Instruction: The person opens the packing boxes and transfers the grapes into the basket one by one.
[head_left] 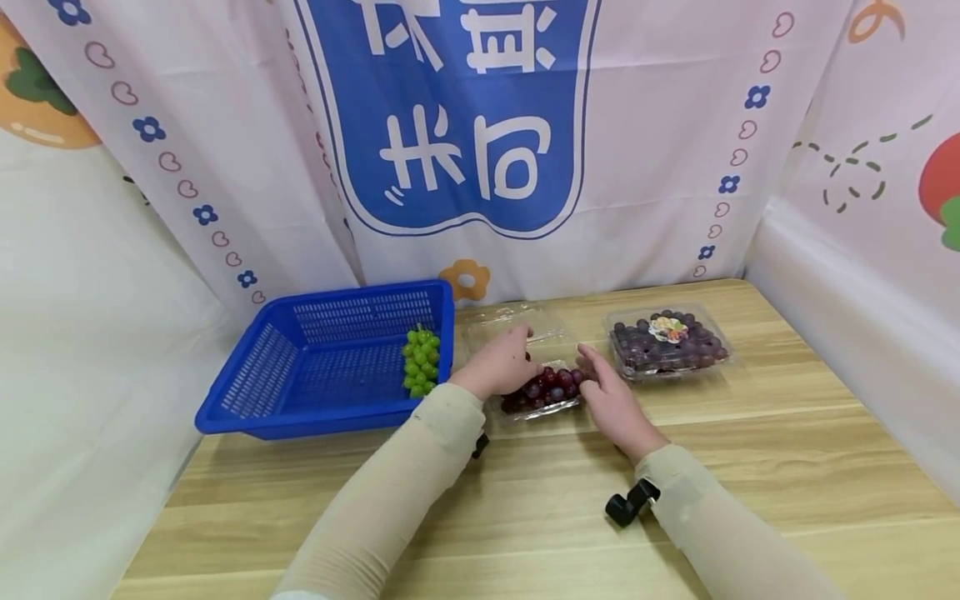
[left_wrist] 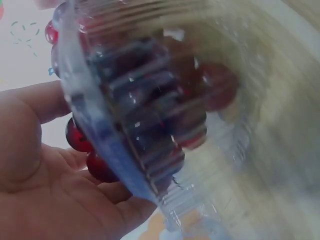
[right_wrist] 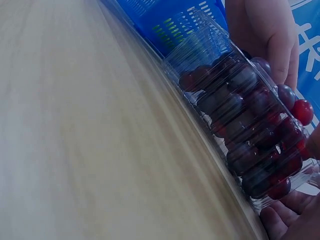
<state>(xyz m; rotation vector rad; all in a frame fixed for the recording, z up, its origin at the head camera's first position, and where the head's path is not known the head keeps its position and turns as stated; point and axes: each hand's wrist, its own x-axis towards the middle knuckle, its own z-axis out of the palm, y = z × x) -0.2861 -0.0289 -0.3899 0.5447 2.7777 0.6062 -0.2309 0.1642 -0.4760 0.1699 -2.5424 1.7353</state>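
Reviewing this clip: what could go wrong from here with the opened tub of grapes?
Some dark red grapes bulge past the rim of the clear tub in the right wrist view, so a few might roll onto the table.
The tub could flex or tip if the left grip or right grip presses unevenly.
The clear lid lies close behind the left grip, which might snag it.

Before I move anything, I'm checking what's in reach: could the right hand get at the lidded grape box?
Likely yes: the right hand, at the right end of the open container, has the lidded grape box just beyond it to the right, with nothing visible standing between them.
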